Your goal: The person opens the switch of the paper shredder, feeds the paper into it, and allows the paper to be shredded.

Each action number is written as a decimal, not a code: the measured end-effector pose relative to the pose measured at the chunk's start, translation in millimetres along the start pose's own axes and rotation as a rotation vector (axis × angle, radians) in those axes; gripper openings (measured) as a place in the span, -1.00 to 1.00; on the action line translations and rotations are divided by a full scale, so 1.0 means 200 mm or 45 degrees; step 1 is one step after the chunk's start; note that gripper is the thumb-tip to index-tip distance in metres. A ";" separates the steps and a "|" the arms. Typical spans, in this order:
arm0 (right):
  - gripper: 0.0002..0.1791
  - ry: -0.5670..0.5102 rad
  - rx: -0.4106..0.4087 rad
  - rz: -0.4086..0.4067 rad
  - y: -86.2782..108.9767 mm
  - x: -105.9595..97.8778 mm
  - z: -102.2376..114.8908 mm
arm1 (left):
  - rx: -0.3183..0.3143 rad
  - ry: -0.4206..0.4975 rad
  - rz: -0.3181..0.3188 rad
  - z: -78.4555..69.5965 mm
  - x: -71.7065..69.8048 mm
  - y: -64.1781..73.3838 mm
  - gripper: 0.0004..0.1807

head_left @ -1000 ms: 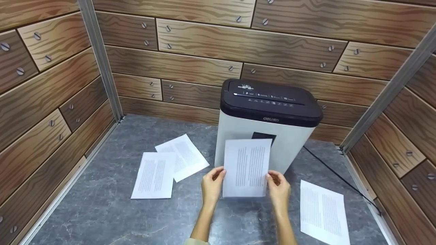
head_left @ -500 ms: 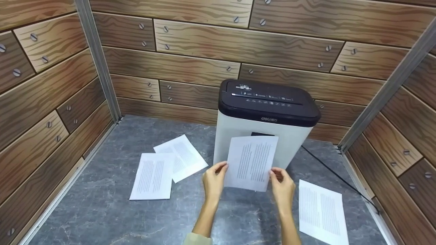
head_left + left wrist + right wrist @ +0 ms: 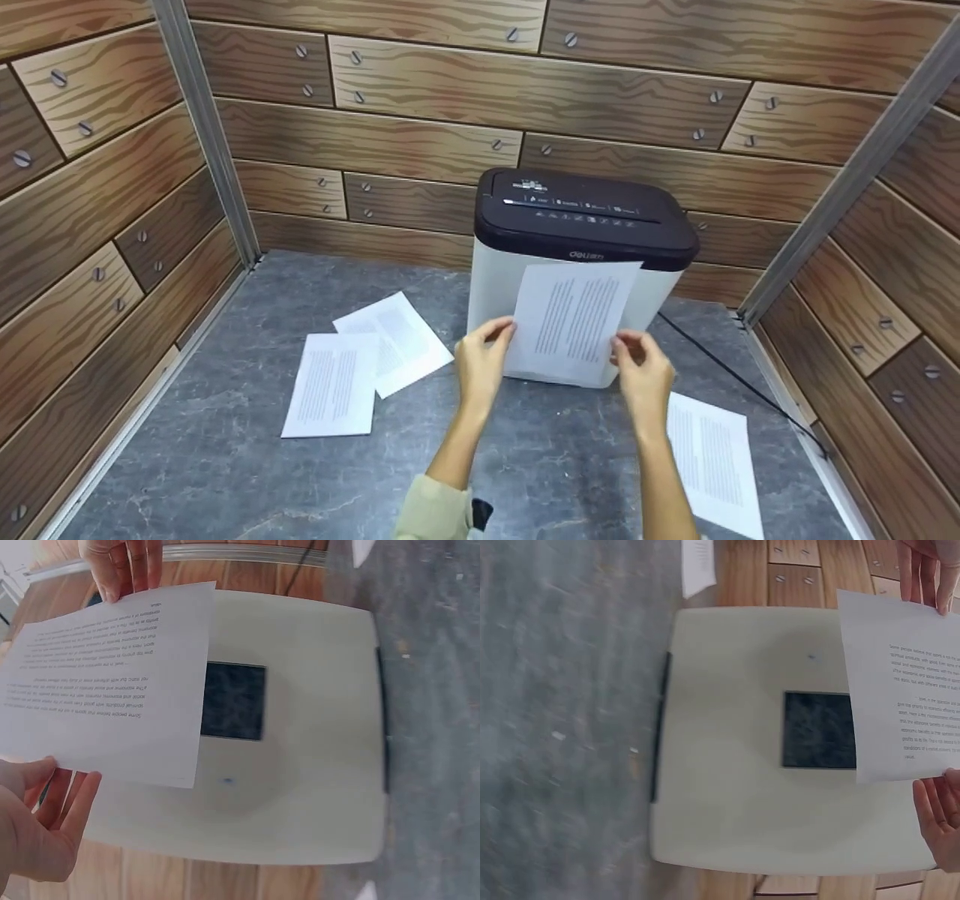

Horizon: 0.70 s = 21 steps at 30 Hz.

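Between both hands a printed sheet of paper (image 3: 574, 322) is held up in front of the paper shredder (image 3: 585, 217). My left hand (image 3: 481, 367) pinches its left edge, thumb and fingers at the margin. On the opposite edge, my right hand (image 3: 643, 375) pinches the paper. The shredder has a black top with a long narrow slot and a white body. In the head view the sheet's upper edge overlaps the front of the black lid, below the slot. In the left wrist view the sheet (image 3: 112, 682) hides part of the shredder's dark window (image 3: 234, 701).
Two printed sheets (image 3: 330, 390) lie overlapping on the grey marbled surface to the left. Another sheet (image 3: 716, 461) lies at the right, partly behind the right forearm. A black power cord (image 3: 742, 382) runs from the shredder along the right side. Wood-patterned walls (image 3: 420, 135) enclose the area.
Both hands have raised the sheet and moved it right, from the front of the white body up to the lid's front edge. The sheets lying on the surface have stayed put.
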State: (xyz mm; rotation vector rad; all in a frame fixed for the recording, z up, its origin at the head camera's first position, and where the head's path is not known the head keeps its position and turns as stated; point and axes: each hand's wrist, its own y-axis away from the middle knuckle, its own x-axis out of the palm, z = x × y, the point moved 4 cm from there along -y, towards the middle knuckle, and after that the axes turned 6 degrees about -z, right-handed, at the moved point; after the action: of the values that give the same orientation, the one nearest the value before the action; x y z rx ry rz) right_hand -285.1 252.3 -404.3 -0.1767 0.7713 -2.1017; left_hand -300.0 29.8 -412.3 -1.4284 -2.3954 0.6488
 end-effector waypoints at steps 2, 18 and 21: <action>-0.89 0.012 -0.002 -0.003 -0.04 -0.01 0.04 | 0.016 0.005 0.003 -0.04 0.01 -0.03 -0.89; -0.84 -0.103 -0.058 -0.099 -0.33 -0.08 0.34 | 0.243 0.255 0.009 -0.39 0.10 -0.26 -0.90; -0.82 -0.148 -0.091 -0.151 -0.38 -0.09 0.39 | 0.268 0.371 0.036 -0.46 0.10 -0.28 -0.90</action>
State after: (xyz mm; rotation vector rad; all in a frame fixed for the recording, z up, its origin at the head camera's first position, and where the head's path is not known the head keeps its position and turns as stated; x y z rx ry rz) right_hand -295.6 263.4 -295.0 -0.3884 0.7828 -2.1547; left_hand -311.1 46.1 -305.0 -1.3651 -2.0244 0.6300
